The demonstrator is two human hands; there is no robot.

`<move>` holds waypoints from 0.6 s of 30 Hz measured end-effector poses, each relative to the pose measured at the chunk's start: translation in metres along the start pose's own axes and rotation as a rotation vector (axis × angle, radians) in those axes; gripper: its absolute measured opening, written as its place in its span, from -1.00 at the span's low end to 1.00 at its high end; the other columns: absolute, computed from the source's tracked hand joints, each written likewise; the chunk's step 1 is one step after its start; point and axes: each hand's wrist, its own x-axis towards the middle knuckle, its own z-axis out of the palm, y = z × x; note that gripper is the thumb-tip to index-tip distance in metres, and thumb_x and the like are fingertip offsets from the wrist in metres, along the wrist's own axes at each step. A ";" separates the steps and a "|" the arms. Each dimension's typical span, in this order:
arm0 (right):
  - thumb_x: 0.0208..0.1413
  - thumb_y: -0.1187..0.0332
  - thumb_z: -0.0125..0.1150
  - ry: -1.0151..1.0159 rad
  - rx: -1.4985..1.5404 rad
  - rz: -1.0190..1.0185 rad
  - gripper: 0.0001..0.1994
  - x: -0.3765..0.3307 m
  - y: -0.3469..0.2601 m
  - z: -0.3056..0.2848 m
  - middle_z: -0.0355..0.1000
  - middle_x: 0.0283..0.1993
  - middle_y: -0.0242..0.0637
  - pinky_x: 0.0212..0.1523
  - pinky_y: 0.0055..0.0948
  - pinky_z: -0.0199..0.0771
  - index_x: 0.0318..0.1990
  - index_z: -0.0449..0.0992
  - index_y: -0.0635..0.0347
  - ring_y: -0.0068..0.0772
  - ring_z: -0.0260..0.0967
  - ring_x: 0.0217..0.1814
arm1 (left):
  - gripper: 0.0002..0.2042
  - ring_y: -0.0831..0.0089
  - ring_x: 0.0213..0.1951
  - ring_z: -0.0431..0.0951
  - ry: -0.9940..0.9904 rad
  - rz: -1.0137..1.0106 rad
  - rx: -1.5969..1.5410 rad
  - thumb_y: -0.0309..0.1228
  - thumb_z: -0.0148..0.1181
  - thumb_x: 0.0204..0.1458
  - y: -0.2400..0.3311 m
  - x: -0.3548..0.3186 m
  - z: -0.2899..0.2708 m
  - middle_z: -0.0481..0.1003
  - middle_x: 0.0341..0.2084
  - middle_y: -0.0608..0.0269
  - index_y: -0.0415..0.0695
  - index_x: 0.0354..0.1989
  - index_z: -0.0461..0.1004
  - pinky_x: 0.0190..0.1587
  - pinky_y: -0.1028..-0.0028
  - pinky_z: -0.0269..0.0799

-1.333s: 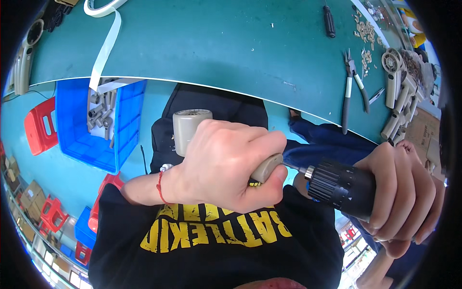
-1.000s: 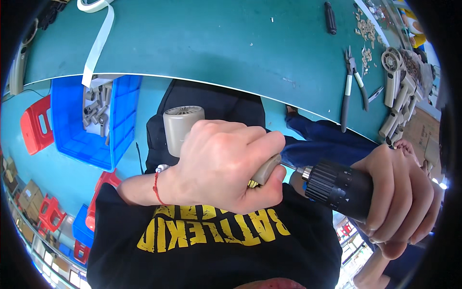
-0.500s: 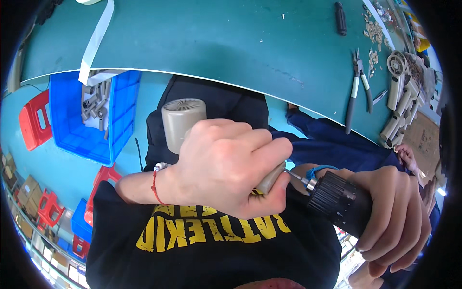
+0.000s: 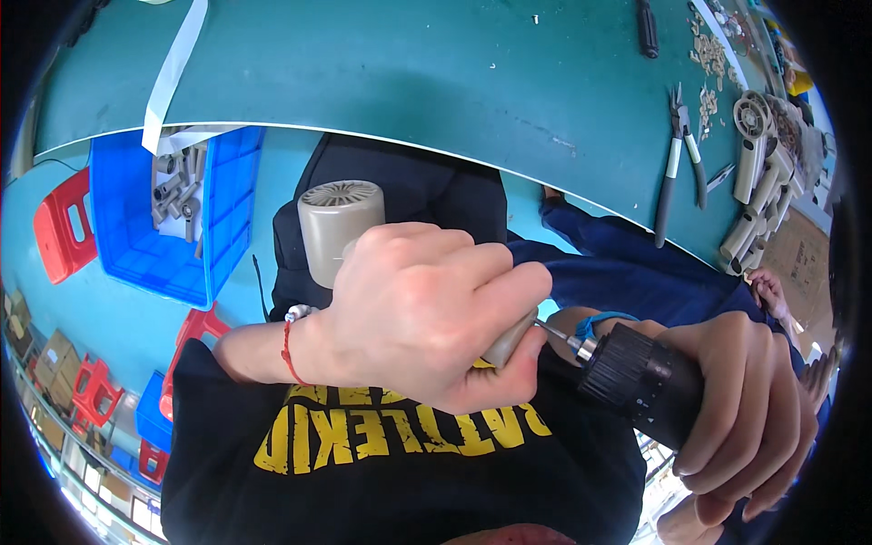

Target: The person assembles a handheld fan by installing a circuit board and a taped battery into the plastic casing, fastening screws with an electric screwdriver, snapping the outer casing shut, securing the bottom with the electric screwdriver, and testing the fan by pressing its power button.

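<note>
My left hand [image 4: 422,318] is closed around the handle of a beige hair-dryer-shaped housing [image 4: 338,238]. Its round head with a slotted grille sticks out to the left of my fist, and the handle's end shows between thumb and forefinger. In my right hand [image 4: 749,413] is a black cordless screwdriver [image 4: 640,377], gripped behind its ribbed collar. Its thin metal bit [image 4: 556,333] points left and reaches the end of the handle. Whether a screw sits at the tip is hidden.
Beyond my hands runs a green worktable [image 4: 381,82] carrying pliers [image 4: 677,163], a dark-handled tool [image 4: 647,32] and several beige housings [image 4: 758,182]. A blue crate [image 4: 232,209] with grey parts stands left, near red stools [image 4: 64,227]. Another person's hand [image 4: 770,295] shows at right.
Both hands keep the same hold, with the bit still at the handle's end. The housing's head has shifted slightly left and up in view; the table and its tools also appear slightly higher.
</note>
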 end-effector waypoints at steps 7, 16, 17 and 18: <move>-0.02 0.43 0.45 0.021 0.033 -0.009 -0.89 -0.003 0.010 0.005 0.54 -0.53 -0.28 -0.52 -0.48 0.64 -0.38 0.59 0.15 -0.40 0.54 -0.57 | -0.86 0.32 -0.73 0.35 -0.031 -0.003 -0.028 -0.36 0.20 -0.29 0.000 -0.004 0.001 0.32 -0.74 0.28 -0.13 -0.59 0.40 -0.66 0.40 0.24; -0.05 0.45 0.47 0.038 0.079 -0.023 -0.86 -0.002 0.016 -0.001 0.54 -0.53 -0.28 -0.52 -0.49 0.64 -0.36 0.58 0.16 -0.42 0.52 -0.59 | -0.87 0.31 -0.74 0.35 -0.037 -0.007 -0.035 -0.37 0.18 -0.26 0.000 0.001 0.000 0.32 -0.74 0.27 -0.14 -0.59 0.40 -0.66 0.40 0.24; -0.05 0.45 0.47 0.037 0.083 -0.025 -0.85 -0.002 0.017 -0.002 0.53 -0.53 -0.28 -0.52 -0.49 0.64 -0.35 0.58 0.16 -0.42 0.52 -0.59 | -0.86 0.31 -0.74 0.35 -0.042 -0.011 -0.029 -0.37 0.19 -0.26 0.000 0.001 0.000 0.32 -0.74 0.27 -0.14 -0.59 0.39 -0.66 0.40 0.24; -0.05 0.45 0.47 0.035 0.087 -0.028 -0.85 -0.002 0.017 -0.003 0.53 -0.53 -0.28 -0.53 -0.49 0.64 -0.35 0.58 0.17 -0.42 0.52 -0.60 | -0.86 0.31 -0.73 0.35 -0.047 -0.014 -0.022 -0.37 0.20 -0.26 0.000 0.001 -0.001 0.32 -0.74 0.27 -0.13 -0.59 0.39 -0.66 0.40 0.24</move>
